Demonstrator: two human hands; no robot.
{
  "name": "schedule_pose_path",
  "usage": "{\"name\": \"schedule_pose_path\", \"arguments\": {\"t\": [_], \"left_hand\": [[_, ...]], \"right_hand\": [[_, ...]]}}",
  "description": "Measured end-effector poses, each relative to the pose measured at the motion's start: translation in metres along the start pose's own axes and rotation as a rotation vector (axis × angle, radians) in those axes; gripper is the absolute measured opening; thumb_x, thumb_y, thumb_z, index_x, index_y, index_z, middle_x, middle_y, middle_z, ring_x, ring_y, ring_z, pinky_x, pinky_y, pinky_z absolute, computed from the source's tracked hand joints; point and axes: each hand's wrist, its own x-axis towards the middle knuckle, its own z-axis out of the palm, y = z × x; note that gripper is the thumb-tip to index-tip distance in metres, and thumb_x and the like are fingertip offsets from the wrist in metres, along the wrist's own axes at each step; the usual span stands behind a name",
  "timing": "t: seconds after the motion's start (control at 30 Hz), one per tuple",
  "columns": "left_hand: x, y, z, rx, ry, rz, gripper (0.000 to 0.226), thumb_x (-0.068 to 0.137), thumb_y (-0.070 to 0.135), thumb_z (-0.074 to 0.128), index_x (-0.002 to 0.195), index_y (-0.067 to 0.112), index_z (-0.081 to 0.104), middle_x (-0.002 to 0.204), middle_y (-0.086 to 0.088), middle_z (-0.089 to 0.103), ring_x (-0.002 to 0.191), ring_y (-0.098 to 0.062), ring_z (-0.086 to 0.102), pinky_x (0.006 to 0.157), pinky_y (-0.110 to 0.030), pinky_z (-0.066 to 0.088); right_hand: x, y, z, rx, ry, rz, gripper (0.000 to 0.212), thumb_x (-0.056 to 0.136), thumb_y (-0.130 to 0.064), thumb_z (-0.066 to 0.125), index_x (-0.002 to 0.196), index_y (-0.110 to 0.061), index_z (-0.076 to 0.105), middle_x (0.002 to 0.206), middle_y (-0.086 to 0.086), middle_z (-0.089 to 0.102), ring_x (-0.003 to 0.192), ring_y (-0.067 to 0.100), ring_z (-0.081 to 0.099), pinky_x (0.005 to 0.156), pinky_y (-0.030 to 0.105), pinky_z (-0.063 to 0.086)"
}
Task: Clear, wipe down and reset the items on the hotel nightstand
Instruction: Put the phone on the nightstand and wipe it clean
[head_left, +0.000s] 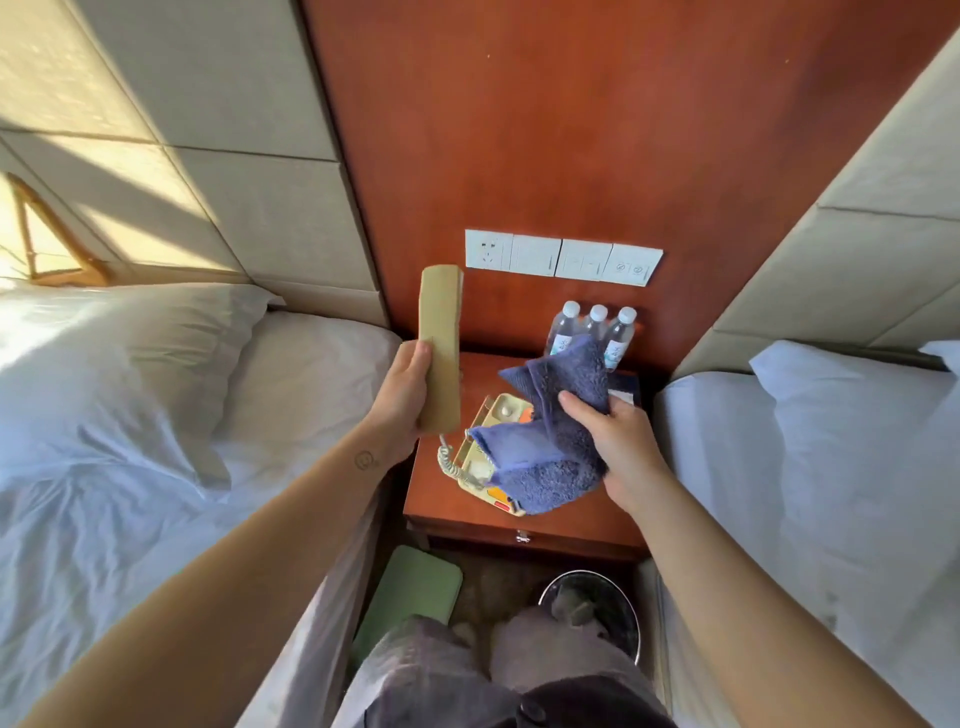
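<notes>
Starting at the left, a white pillow (171, 353) lies on the left bed, and the left hand (400, 395) grips the beige handset (441, 343) upright, lifted off its cradle, with the coiled cord (447, 461) running down to the phone base (506, 410) on the desk (571, 525). At three o'clock from the handset the right hand (618, 441) clutches a blue cloth (550, 431) that hangs over the phone base, covering much of it. Three water bottles (595, 323) stand together at the desk's one o'clock corner, below a white switch panel (563, 257), and a bin (631, 618) sits on the floor at six o'clock from the desk.
</notes>
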Motion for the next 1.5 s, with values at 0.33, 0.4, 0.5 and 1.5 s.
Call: {"name": "schedule_pose_path", "arguments": {"t": [0.33, 0.4, 0.5, 1.5], "left_hand": [[0.100, -0.082, -0.048, 0.625, 0.027, -0.143, 0.038, 0.090, 0.032, 0.068, 0.118, 0.026, 0.043, 0.095, 0.004, 0.054, 0.081, -0.012, 0.055, 0.069, -0.030, 0.047], [0.130, -0.106, -0.050, 0.661, 0.037, -0.140, 0.039, 0.088, 0.026, 0.070, 0.116, 0.027, 0.043, 0.094, 0.006, 0.054, 0.078, -0.008, 0.054, 0.065, -0.028, 0.045], [0.173, -0.146, -0.048, 0.693, 0.021, -0.127, 0.041, 0.084, 0.028, 0.073, 0.116, 0.030, 0.047, 0.102, 0.001, 0.060, 0.084, -0.012, 0.059, 0.068, -0.030, 0.048], [0.250, -0.266, -0.028, 1.443, -0.388, 0.716, 0.073, 0.087, 0.066, 0.040, 0.151, 0.035, 0.025, 0.151, 0.008, 0.036, 0.139, -0.016, 0.033, 0.116, -0.048, 0.024]], "right_hand": [[0.085, 0.080, -0.025, -0.172, 0.123, 0.239, 0.012, 0.082, -0.034, 0.072, 0.083, -0.023, 0.070, 0.098, 0.005, 0.073, 0.096, 0.028, 0.068, 0.093, 0.054, 0.052], [0.107, 0.098, -0.027, -0.234, 0.123, 0.224, 0.006, 0.089, -0.027, 0.068, 0.087, -0.022, 0.068, 0.097, 0.006, 0.071, 0.093, 0.026, 0.067, 0.089, 0.048, 0.053], [0.137, 0.129, -0.027, -0.379, 0.121, 0.191, 0.010, 0.092, -0.026, 0.064, 0.094, -0.017, 0.065, 0.097, 0.007, 0.070, 0.090, 0.023, 0.065, 0.081, 0.038, 0.051], [0.275, 0.223, 0.032, -0.855, 0.143, -0.341, 0.031, 0.085, -0.010, 0.067, 0.095, -0.020, 0.039, 0.090, 0.000, 0.048, 0.088, 0.024, 0.053, 0.066, 0.028, 0.035]]}}
